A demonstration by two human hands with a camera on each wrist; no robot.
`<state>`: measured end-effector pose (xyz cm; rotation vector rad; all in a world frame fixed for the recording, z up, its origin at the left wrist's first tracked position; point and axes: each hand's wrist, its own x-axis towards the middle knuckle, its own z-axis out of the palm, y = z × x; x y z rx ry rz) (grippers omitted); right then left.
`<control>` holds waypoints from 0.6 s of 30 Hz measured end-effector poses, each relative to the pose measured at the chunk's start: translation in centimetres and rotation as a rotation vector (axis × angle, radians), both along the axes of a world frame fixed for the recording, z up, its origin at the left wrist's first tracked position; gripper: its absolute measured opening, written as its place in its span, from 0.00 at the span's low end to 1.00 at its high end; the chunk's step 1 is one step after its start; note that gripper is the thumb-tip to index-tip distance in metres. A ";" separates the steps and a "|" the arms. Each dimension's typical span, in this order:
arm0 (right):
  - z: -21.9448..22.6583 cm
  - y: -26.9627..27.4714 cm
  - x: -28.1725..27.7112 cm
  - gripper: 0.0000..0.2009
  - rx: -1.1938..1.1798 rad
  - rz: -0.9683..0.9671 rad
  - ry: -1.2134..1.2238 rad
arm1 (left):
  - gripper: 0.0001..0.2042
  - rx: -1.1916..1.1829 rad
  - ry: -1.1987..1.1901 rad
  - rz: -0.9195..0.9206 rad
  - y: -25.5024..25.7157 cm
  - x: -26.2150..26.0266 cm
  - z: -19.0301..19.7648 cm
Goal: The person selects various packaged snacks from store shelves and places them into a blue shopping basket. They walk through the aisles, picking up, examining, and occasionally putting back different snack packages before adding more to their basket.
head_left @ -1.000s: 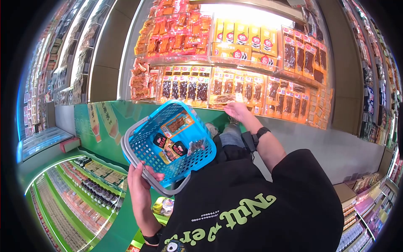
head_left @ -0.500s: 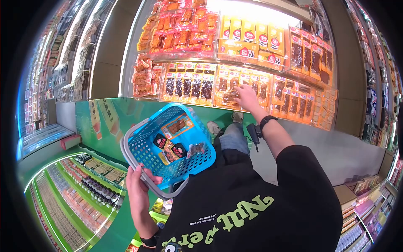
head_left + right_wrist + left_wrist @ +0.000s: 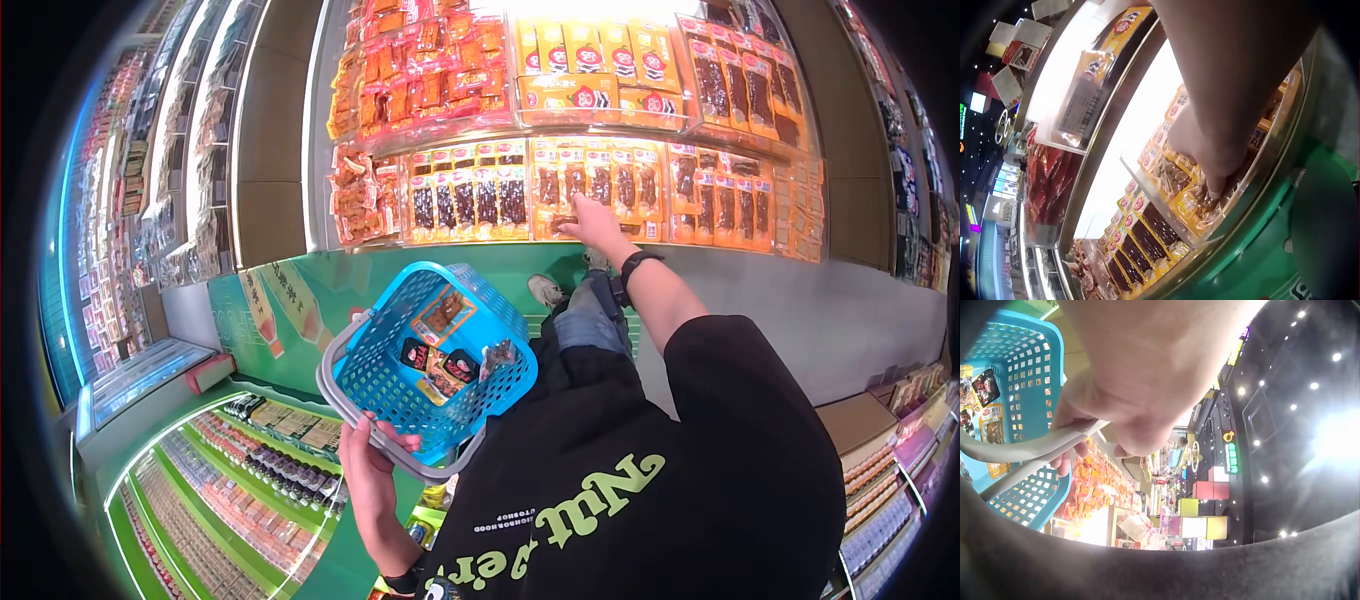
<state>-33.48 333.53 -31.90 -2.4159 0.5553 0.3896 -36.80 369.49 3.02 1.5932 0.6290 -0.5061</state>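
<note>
The fingers of my left hand (image 3: 372,480) curl round the grey handle (image 3: 332,375) of a blue plastic basket (image 3: 520,370). In it lie an orange-edged meat snack pack (image 3: 442,315), small black-labelled packs (image 3: 460,366) and a clear pack (image 3: 497,357). My right hand (image 3: 600,226) reaches into a lower shelf bin of upright orange snack packs (image 3: 625,190). Its thumb and finger are at an orange snack pack (image 3: 1188,209) lying across the bin's front; I cannot tell whether they pinch it.
A clear divider (image 3: 1154,194) separates the bin from dark snack packs (image 3: 470,200). Above are red packs (image 3: 430,80) and yellow boxes (image 3: 585,55). Low lit shelves (image 3: 230,470) stand at the left, and a grey shelf base (image 3: 740,285) is at the right.
My right hand, first at the bin's front edge with the orange snack pack, has moved up and in over the bin, the pack with it. My left hand keeps its grip on the basket handle.
</note>
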 end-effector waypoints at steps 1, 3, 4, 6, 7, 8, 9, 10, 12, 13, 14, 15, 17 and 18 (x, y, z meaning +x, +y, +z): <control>0.0 0.1 -0.1 0.21 -0.003 -0.007 -0.002 | 0.13 -0.008 -0.009 -0.037 -0.1 0.2 0.0; 0.5 0.2 -0.1 0.18 0.129 -0.306 -0.113 | 0.13 -0.011 -0.016 -0.053 -0.3 0.5 0.0; 1.0 0.2 -0.2 0.18 0.122 -0.306 -0.117 | 0.13 -0.007 -0.021 -0.062 -0.6 0.7 0.0; 2.1 0.2 -0.3 0.17 0.314 -0.576 -0.377 | 0.12 -0.033 -0.033 -0.055 -1.3 1.1 0.0; 4.1 0.6 -0.4 0.12 0.311 -0.597 -0.493 | 0.12 -0.039 -0.045 -0.092 -1.6 1.2 0.1; 6.2 1.1 -0.4 0.12 0.311 -0.585 -0.500 | 0.12 -0.043 -0.058 -0.130 -1.6 1.4 0.2; 8.3 1.5 -0.5 0.11 0.393 -0.527 -0.541 | 0.13 -0.072 -0.065 -0.167 -1.4 1.7 0.0; 10.9 2.0 -0.5 0.09 0.472 -0.467 -0.582 | 0.13 -0.081 -0.075 -0.162 -1.5 1.9 0.0; 17.6 4.7 -0.5 0.06 0.410 -0.198 -0.825 | 0.13 -0.114 -0.100 -0.225 -2.0 2.1 0.0; 19.7 6.2 -0.3 0.05 0.385 -0.049 -0.961 | 0.14 -0.133 -0.102 -0.240 -2.3 2.2 0.0; 22.0 7.7 -0.1 0.06 0.497 0.099 -0.937 | 0.14 -0.142 -0.109 -0.241 -2.6 2.3 -0.1; 22.5 9.5 0.4 0.07 0.471 0.228 -0.887 | 0.14 -0.154 -0.098 -0.253 -2.9 2.4 -0.1; 22.7 12.9 1.7 0.08 0.338 0.475 -0.647 | 0.14 -0.201 -0.099 -0.279 -3.4 2.5 -0.5; 22.2 14.4 2.4 0.09 0.234 0.590 -0.453 | 0.14 -0.217 -0.100 -0.289 -3.7 2.5 -0.6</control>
